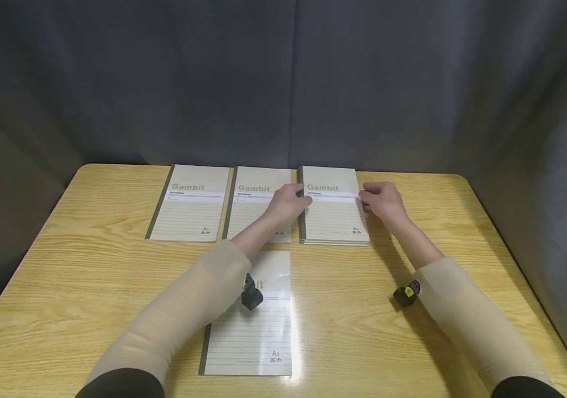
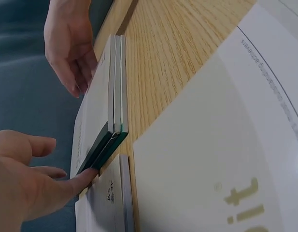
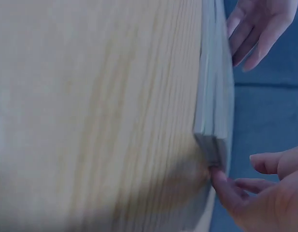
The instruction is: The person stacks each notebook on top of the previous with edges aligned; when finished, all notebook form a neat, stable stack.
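Observation:
A small stack of white Gambit notebooks [image 1: 334, 218] with dark spines lies at the back of the table, right of the middle. My left hand [image 1: 285, 204] is at the stack's spine side; in the left wrist view its fingertips [image 2: 83, 180] touch the spine and the thumb is raised. On the opposite side my right hand [image 1: 384, 202] is at the page edges. In the right wrist view its fingertips [image 3: 219, 180] are low against the stack's edge, thumb apart. Neither hand grips the stack.
Two more Gambit notebooks lie in the same row, one at the far left [image 1: 186, 215] and one in the middle [image 1: 256, 207], partly behind my left hand. Nearer me lies another notebook [image 1: 253, 337], partly under my left sleeve. A dark curtain [image 1: 204, 83] hangs behind the wooden table [image 1: 89, 276].

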`<control>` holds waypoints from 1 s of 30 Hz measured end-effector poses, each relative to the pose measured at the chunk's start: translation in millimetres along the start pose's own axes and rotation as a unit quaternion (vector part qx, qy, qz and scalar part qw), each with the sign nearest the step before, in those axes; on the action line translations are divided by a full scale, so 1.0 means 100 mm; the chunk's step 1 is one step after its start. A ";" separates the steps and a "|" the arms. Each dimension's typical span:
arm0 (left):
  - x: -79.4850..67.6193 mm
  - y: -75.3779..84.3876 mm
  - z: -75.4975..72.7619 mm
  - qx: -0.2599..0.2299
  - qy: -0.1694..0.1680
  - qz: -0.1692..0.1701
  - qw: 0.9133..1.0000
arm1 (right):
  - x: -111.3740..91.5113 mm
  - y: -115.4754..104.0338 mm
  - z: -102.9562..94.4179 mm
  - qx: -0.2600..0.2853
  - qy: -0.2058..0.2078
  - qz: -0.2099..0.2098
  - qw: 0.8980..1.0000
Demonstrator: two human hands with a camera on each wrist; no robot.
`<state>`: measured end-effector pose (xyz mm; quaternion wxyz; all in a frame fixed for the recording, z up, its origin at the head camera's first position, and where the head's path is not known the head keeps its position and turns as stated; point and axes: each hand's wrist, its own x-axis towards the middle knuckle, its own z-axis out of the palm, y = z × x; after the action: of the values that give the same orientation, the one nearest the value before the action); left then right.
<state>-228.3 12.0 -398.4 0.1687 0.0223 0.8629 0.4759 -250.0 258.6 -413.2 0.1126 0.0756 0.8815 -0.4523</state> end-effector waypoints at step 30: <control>-0.03 -0.01 -0.10 -0.163 -0.090 -0.100 0.977 | -0.31 -0.06 -0.09 0.148 -0.115 0.040 0.981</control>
<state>-228.1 2.7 -393.6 0.2939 -0.0496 0.7528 0.5869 -222.6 261.8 -394.7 0.2188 0.0742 0.7823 -0.5785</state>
